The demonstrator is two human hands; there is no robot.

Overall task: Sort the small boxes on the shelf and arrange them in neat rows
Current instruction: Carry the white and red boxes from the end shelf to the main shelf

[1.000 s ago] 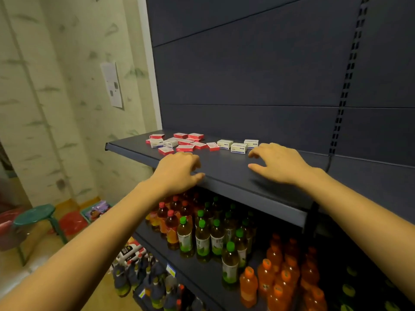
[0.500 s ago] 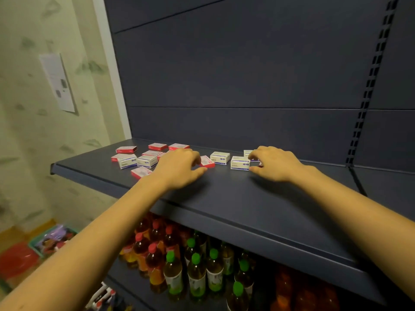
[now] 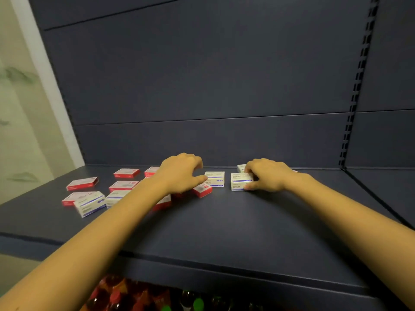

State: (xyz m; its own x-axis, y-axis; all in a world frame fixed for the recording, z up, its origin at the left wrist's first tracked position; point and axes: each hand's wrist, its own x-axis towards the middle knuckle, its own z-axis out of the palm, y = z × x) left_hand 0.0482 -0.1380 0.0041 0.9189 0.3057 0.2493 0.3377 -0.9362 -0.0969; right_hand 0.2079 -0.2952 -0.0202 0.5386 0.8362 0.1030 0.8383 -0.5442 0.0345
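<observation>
dark blue metal makes up the shelf (image 3: 224, 221) and its back panel (image 3: 202, 75), and small boxes lie scattered over the shelf's far left half. the left hand (image 3: 179, 173) hovers palm down over the middle of the scatter, fingers curled loosely and thumb tip touching or just beside the left edge of a white box with a blue stripe (image 3: 215, 178); it grips nothing that can be seen. a red and white box (image 3: 202, 190) lies tilted just in front of that thumb, partly under the hand. the right hand (image 3: 268, 175) is closed around the right end of another white box (image 3: 240, 181), thumb on its near side and fingers over its top, with the box resting flat on the shelf. behind this hand a third white box (image 3: 241, 167) peeks out near the back panel. further left, 4 red boxes lie flat and apart: 1 at the back (image 3: 126, 173), 1 partly hidden by the left hand (image 3: 151, 171), 1 near the left edge (image 3: 82, 183) and 1 in the middle (image 3: 123, 185). closer to the front edge sit a white box with blue print (image 3: 89, 204), touching a red box (image 3: 71, 198) on its left, and another white box (image 3: 115, 197) beside the left forearm. below the shelf, bottles with red and green caps (image 3: 157, 299) show dimly.
</observation>
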